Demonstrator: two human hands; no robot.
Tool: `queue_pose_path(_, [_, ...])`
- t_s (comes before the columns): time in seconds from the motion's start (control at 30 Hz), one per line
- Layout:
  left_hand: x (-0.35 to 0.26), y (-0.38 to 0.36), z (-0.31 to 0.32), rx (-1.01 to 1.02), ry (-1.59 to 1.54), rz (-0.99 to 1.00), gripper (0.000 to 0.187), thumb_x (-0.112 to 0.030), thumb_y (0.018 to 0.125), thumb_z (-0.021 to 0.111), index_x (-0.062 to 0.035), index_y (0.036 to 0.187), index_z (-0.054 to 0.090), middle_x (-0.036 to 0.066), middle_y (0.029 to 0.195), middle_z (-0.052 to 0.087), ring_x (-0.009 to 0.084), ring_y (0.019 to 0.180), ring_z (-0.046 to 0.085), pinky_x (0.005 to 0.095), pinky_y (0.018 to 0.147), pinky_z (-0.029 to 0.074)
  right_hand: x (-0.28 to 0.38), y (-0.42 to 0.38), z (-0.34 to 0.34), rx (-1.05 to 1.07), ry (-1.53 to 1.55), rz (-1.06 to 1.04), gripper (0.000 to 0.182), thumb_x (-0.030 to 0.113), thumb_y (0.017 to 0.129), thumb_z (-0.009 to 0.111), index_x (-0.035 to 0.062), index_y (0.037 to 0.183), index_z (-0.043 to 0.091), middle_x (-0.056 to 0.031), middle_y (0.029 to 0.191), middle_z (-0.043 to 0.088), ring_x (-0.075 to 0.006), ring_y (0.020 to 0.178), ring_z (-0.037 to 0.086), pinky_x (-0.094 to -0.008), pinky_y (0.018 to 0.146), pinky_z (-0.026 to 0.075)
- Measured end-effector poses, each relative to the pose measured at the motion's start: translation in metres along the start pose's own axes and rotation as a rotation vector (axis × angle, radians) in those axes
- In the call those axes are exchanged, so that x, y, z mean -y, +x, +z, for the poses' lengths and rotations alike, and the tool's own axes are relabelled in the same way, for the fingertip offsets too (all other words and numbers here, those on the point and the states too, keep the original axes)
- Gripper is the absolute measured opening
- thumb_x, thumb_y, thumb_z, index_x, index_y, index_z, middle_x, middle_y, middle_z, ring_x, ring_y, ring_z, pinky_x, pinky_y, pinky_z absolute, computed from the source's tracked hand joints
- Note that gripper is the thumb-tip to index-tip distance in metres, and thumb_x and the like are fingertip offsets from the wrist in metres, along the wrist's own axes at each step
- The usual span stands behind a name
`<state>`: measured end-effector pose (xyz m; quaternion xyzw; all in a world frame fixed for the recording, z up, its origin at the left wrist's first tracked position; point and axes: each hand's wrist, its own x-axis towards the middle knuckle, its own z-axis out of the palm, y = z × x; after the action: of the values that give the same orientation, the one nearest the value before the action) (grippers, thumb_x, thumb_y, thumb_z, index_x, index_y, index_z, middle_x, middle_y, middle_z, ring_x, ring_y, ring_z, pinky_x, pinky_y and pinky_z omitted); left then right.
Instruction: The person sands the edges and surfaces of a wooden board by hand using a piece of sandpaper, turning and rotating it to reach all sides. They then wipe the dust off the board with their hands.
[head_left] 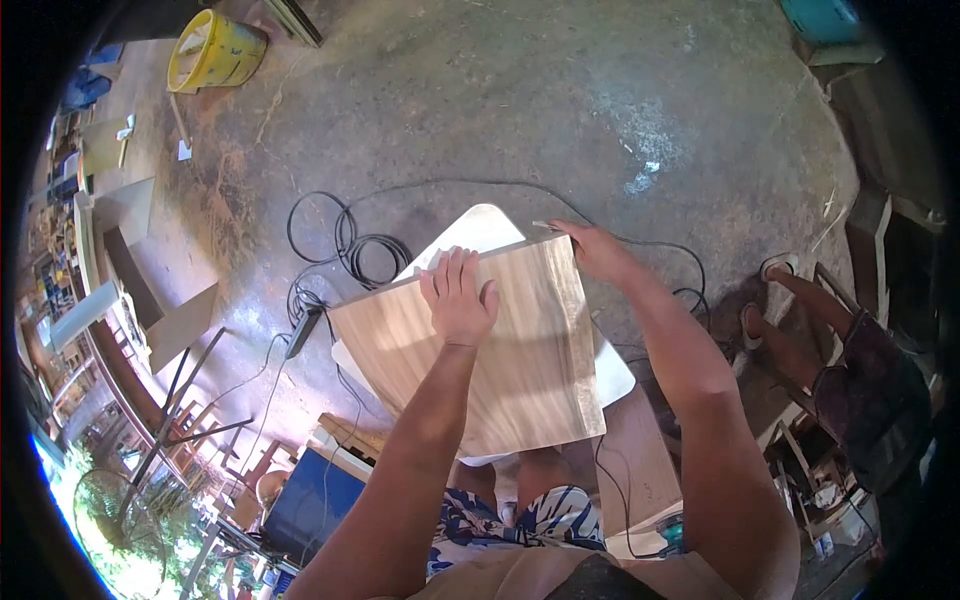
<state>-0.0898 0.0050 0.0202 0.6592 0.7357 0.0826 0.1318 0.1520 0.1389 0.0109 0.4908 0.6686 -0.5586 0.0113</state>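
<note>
A square wooden board (510, 350) with visible grain lies tilted on a white stool top (484, 228), whose rounded corners stick out from under it. My left hand (462, 303) rests flat on the board near its far edge, fingers spread and the thumb apart. At the board's far right corner, my right hand (597, 250) is closed round a small, thin metallic object (545, 226) that points left along the far edge. What this object is cannot be made out.
Black cable (375, 262) lies coiled beyond the board, with a power strip (304, 332) at its left. A yellow bucket (222, 50) stands far left, a blue box (315, 505) near left. Another person's legs (800, 300) are at the right.
</note>
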Motion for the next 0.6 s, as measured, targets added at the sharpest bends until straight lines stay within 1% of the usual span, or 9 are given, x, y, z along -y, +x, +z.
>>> queue_pose_path(0.07, [0.001, -0.002, 0.0, 0.013, 0.003, -0.003, 0.059, -0.034, 0.086, 0.061, -0.0089, 0.138, 0.052, 0.012, 0.144, 0.049, 0.0324, 0.142, 0.036, 0.0607, 0.119, 0.013, -0.011, -0.007, 0.008, -0.032, 0.024, -0.005, 0.045, 0.01, 0.098, 0.053, 0.0165, 0.142, 0.055, -0.0221, 0.121, 0.066, -0.0394, 0.106, 0.066, -0.0427, 0.088, 0.052])
queue_pose_path(0.17, [-0.001, -0.001, -0.002, 0.009, 0.007, 0.004, 0.059, -0.034, 0.087, 0.06, -0.0088, 0.139, 0.052, 0.012, 0.144, 0.049, 0.0321, 0.142, 0.036, 0.0606, 0.119, 0.013, 0.006, -0.018, 0.002, -0.113, 0.072, -0.069, 0.047, 0.007, 0.097, 0.051, 0.017, 0.143, 0.054, -0.0223, 0.12, 0.067, -0.0393, 0.105, 0.066, -0.0423, 0.088, 0.051])
queue_pose_path(0.27, [-0.002, -0.001, -0.003, 0.018, -0.024, -0.002, 0.059, -0.035, 0.087, 0.059, -0.009, 0.139, 0.051, 0.011, 0.145, 0.048, 0.0318, 0.142, 0.035, 0.0599, 0.12, 0.011, -0.01, -0.006, 0.011, -0.047, 0.046, 0.035, 0.048, 0.005, 0.097, 0.048, 0.0176, 0.143, 0.053, -0.0221, 0.12, 0.067, -0.0387, 0.106, 0.066, -0.0423, 0.09, 0.051])
queue_pose_path(0.33, [0.002, -0.002, 0.0, 0.016, 0.029, 0.002, 0.058, -0.036, 0.088, 0.058, -0.0092, 0.14, 0.05, 0.01, 0.145, 0.048, 0.0317, 0.143, 0.035, 0.0587, 0.121, 0.01, -0.012, -0.007, 0.012, -0.09, 0.119, -0.098, 0.047, 0.005, 0.097, 0.051, 0.0174, 0.143, 0.054, -0.0215, 0.123, 0.066, -0.0381, 0.108, 0.066, -0.0422, 0.092, 0.051])
queue_pose_path(0.43, [0.002, -0.002, 0.0, 0.024, 0.024, 0.003, 0.058, -0.036, 0.089, 0.057, -0.0093, 0.14, 0.05, 0.01, 0.145, 0.048, 0.0317, 0.143, 0.034, 0.0577, 0.121, 0.009, -0.008, -0.023, 0.01, -0.178, 0.153, -0.175, 0.047, 0.004, 0.096, 0.052, 0.0162, 0.142, 0.055, -0.0222, 0.125, 0.065, -0.0375, 0.109, 0.066, -0.0414, 0.092, 0.051])
queue_pose_path(0.47, [0.002, -0.004, 0.0, 0.032, 0.023, 0.009, 0.058, -0.036, 0.089, 0.057, -0.0093, 0.14, 0.05, 0.01, 0.145, 0.048, 0.0317, 0.143, 0.034, 0.0577, 0.121, 0.009, -0.008, -0.021, 0.012, -0.182, 0.158, -0.167, 0.047, 0.004, 0.096, 0.052, 0.0162, 0.142, 0.055, -0.0222, 0.125, 0.065, -0.0375, 0.109, 0.066, -0.0414, 0.092, 0.051])
queue_pose_path(0.53, [0.001, -0.003, 0.002, 0.011, 0.035, 0.007, 0.059, -0.037, 0.089, 0.057, -0.0085, 0.14, 0.05, 0.011, 0.146, 0.048, 0.0317, 0.143, 0.034, 0.0578, 0.121, 0.009, -0.008, -0.004, 0.011, -0.026, 0.119, 0.037, 0.048, 0.002, 0.095, 0.053, 0.0155, 0.141, 0.056, -0.0205, 0.127, 0.065, -0.0367, 0.11, 0.066, -0.0408, 0.093, 0.051])
queue_pose_path(0.57, [0.001, -0.003, 0.002, 0.007, 0.033, 0.015, 0.059, -0.037, 0.089, 0.057, -0.0085, 0.14, 0.05, 0.011, 0.146, 0.048, 0.0317, 0.143, 0.034, 0.0578, 0.121, 0.009, -0.017, -0.003, 0.015, -0.035, 0.119, 0.037, 0.048, 0.002, 0.095, 0.053, 0.0155, 0.141, 0.056, -0.0205, 0.127, 0.065, -0.0367, 0.11, 0.066, -0.0408, 0.093, 0.051])
queue_pose_path(0.6, [0.001, -0.001, 0.002, 0.014, 0.034, 0.011, 0.059, -0.037, 0.089, 0.057, -0.0081, 0.14, 0.05, 0.011, 0.146, 0.048, 0.0318, 0.143, 0.034, 0.0579, 0.121, 0.01, -0.022, 0.002, 0.018, -0.068, 0.149, -0.055, 0.047, 0.004, 0.095, 0.055, 0.0163, 0.14, 0.056, -0.0194, 0.126, 0.066, -0.0365, 0.11, 0.066, -0.0409, 0.092, 0.052])
